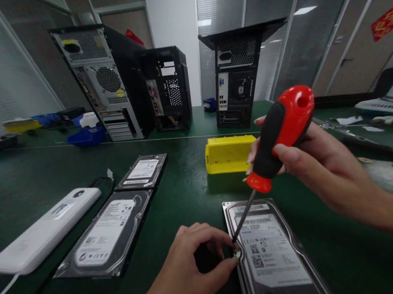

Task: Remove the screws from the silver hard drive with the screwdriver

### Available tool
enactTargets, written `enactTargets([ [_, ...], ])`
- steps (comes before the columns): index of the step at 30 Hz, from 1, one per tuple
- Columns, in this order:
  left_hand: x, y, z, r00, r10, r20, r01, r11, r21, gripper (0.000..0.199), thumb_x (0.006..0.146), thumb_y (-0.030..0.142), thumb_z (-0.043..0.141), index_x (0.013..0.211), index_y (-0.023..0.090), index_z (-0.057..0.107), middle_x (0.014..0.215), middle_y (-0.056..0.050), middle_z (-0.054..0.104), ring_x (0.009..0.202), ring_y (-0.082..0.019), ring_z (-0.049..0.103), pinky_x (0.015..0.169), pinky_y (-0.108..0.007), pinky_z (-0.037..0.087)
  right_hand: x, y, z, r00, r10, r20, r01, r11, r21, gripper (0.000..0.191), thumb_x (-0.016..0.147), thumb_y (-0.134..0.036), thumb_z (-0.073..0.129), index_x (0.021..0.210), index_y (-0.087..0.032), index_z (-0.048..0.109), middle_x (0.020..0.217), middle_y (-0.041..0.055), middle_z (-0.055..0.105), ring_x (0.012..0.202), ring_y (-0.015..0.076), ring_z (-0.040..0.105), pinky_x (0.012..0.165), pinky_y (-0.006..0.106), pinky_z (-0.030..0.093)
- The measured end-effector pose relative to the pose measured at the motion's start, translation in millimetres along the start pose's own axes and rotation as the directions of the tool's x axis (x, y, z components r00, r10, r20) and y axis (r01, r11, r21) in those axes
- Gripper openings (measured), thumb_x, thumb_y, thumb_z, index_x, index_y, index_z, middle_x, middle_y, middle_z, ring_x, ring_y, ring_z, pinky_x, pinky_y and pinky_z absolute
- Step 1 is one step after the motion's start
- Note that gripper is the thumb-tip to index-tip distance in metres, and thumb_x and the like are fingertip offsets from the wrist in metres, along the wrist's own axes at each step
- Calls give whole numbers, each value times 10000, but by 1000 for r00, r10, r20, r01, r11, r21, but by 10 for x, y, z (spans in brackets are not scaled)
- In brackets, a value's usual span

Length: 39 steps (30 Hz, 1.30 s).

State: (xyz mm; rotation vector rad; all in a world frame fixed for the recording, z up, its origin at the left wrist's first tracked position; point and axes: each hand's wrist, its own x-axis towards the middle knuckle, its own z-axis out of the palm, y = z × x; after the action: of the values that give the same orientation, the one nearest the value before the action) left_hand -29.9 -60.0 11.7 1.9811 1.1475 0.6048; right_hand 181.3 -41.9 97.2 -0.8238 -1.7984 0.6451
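On table (184,188), three hard drives (272,249).

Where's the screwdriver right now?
The screwdriver is right of centre in the head view, in the right hand, its tip at the left edge of the nearest hard drive.
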Motion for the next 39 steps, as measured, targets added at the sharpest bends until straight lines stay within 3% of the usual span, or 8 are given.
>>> enactTargets([
  [16, 3, 27, -16, 999, -20, 42, 18, 999, 38, 134, 785, 291, 596, 881, 234, 669, 727, 18, 570, 750, -174, 523, 737, -319, 331, 2, 49, 37, 997, 54, 47, -63, 971, 230, 190, 886, -266, 525, 1074, -245, 509, 844, -44, 564, 768, 31, 591, 633, 60, 512],
  [23, 7, -21, 5, 999, 4, 32, -5, 999, 34, 134, 796, 309, 586, 873, 240, 672, 719, 22, 564, 728, -166, 513, 725, -309, 324, 7, 54, 48, 998, 43, 45, -52, 972, 228, 223, 882, -259, 531, 1101, -235, 501, 851, -43, 573, 760, 30, 595, 642, 64, 520],
  [39, 8, 18, 6, 997, -72, 14, 71, 996, 45, 146, 792, 294, 586, 906, 237, 659, 732, 18, 566, 747, -173, 501, 678, -292, 345, -12, 38, 50, 999, 33, 44, -41, 980, 196, 223, 882, -239, 528, 1103, -245, 500, 878, -33, 585, 794, 46, 600, 649, 85, 526],
])
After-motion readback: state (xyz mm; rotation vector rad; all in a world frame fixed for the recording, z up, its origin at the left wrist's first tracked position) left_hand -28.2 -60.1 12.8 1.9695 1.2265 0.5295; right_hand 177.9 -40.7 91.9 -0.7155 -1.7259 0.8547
